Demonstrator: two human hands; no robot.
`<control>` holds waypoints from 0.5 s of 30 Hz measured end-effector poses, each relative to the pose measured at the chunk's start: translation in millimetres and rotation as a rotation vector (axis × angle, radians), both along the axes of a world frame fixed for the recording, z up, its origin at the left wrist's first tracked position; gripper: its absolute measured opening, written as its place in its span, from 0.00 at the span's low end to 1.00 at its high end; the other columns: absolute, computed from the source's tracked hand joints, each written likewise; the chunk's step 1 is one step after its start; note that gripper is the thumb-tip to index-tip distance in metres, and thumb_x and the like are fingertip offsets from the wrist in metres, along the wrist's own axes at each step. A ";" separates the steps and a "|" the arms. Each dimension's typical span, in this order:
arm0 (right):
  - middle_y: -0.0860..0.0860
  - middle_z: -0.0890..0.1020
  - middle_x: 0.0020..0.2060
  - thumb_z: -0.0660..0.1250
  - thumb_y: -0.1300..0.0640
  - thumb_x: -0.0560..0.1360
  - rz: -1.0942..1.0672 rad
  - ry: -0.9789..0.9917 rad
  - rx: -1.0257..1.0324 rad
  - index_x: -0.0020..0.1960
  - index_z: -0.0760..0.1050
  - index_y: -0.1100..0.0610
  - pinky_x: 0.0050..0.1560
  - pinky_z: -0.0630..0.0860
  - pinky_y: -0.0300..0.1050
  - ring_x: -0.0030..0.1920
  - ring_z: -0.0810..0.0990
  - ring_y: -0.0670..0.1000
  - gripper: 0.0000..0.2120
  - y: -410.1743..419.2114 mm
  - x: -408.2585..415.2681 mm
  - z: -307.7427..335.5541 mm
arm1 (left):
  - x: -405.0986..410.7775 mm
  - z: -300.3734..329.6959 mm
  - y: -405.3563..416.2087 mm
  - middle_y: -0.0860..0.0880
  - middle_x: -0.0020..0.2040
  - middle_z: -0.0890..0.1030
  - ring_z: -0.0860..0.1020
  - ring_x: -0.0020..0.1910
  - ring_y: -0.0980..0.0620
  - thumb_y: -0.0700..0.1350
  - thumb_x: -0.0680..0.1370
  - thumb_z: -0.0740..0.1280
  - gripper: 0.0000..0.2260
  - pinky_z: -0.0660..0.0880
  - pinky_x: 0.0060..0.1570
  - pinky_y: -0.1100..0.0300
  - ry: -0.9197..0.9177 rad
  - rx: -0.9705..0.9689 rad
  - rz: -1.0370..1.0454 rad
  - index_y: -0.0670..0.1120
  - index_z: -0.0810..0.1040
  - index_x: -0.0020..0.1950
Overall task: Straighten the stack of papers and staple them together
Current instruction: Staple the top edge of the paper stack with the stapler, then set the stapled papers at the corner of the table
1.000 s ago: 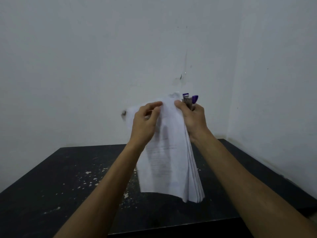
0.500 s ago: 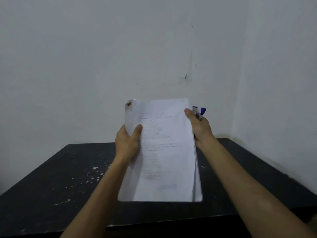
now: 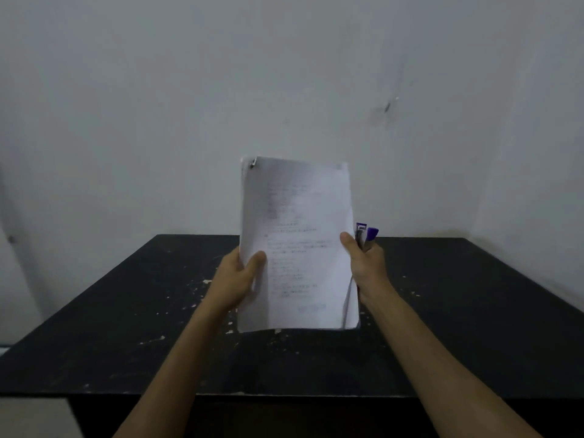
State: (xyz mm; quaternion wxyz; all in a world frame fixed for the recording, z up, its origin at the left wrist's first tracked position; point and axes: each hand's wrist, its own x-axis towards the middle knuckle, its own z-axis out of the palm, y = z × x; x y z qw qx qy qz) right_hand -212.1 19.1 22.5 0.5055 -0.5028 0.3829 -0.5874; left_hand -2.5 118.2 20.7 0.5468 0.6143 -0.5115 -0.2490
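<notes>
the room is dim and the light is soft and flat, with a cool grey cast over the wall (image 3: 221, 90); where it comes from cannot be told. the papers (image 3: 297, 241) are the palest thing in view, their print too blurred to read, with a faint shadow across the top. the black table (image 3: 126, 311) swallows detail and shows no glare. the whole view is soft and a little grainy, and the wide lens bends the table's edges outward

printed lines on papers (image 3: 297, 241) — unreadable
</notes>
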 end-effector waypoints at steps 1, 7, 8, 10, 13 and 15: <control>0.54 0.85 0.44 0.69 0.56 0.78 0.007 0.025 0.008 0.48 0.79 0.58 0.48 0.80 0.47 0.45 0.84 0.53 0.05 -4.1 13.1 -7.8 | 7.4 -9.4 1.2 0.48 0.58 0.81 0.81 0.54 0.47 0.52 0.80 0.63 0.18 0.80 0.53 0.46 0.002 -0.006 0.044 0.47 0.72 0.67; 0.48 0.84 0.41 0.69 0.54 0.77 0.163 0.388 -0.014 0.45 0.78 0.52 0.32 0.76 0.36 0.41 0.83 0.44 0.03 -9.7 84.3 -56.7 | 77.1 -45.1 0.6 0.47 0.58 0.80 0.81 0.53 0.48 0.50 0.79 0.65 0.18 0.80 0.53 0.46 0.140 0.021 0.279 0.46 0.72 0.67; 0.53 0.85 0.42 0.69 0.55 0.77 0.164 0.435 -0.027 0.45 0.79 0.55 0.34 0.78 0.42 0.41 0.83 0.48 0.05 -9.4 95.4 -62.6 | 90.0 -49.4 -0.6 0.48 0.57 0.81 0.81 0.51 0.49 0.50 0.79 0.65 0.17 0.81 0.49 0.50 0.133 0.028 0.295 0.46 0.72 0.66; 0.60 0.84 0.45 0.68 0.56 0.78 0.167 0.472 -0.018 0.48 0.79 0.63 0.47 0.80 0.55 0.46 0.83 0.57 0.09 -11.2 127.6 -72.9 | 123.2 -55.4 -3.5 0.50 0.53 0.81 0.82 0.47 0.52 0.50 0.78 0.66 0.14 0.78 0.38 0.60 0.126 0.062 0.321 0.48 0.73 0.62; 0.60 0.83 0.42 0.67 0.57 0.78 0.186 0.448 0.006 0.46 0.78 0.65 0.43 0.78 0.49 0.42 0.82 0.57 0.10 -20.2 179.8 -81.1 | 181.1 -60.4 -13.0 0.49 0.56 0.79 0.79 0.46 0.52 0.51 0.78 0.66 0.14 0.75 0.41 0.57 0.090 0.185 0.350 0.49 0.73 0.62; 0.57 0.80 0.36 0.67 0.58 0.78 0.174 0.430 0.004 0.41 0.76 0.62 0.36 0.71 0.44 0.36 0.77 0.52 0.10 -32.4 215.1 -85.0 | 218.4 -63.7 -19.5 0.47 0.59 0.76 0.76 0.46 0.52 0.49 0.79 0.65 0.17 0.73 0.46 0.53 0.002 0.332 0.351 0.46 0.71 0.67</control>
